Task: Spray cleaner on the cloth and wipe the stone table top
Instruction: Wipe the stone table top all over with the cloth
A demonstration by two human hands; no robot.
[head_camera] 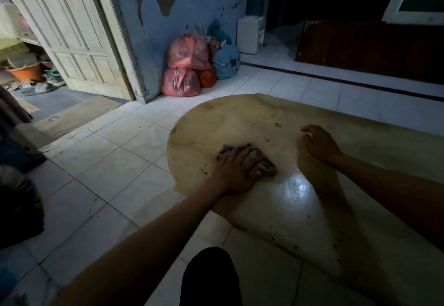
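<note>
The stone table top (240, 118) is a beige slab with a rounded left end and dark specks across it. My left hand (236, 169) lies flat on a crumpled grey cloth (266, 161), pressing it onto the slab near the rounded end. My right hand (319, 142) rests further right on the stone, fingers loosely curled and holding nothing. A bright light patch (296, 188) glares off the stone between my forearms. No spray bottle is in view.
White floor tiles (108, 173) surround the slab. Pink plastic bags (185, 65) and a blue bundle (225, 61) sit against the peeling blue wall. A white dispenser (251, 35) stands behind them. A pale panelled door (72, 29) is at left, dark furniture (370, 48) at right. My knee (211, 279) shows below.
</note>
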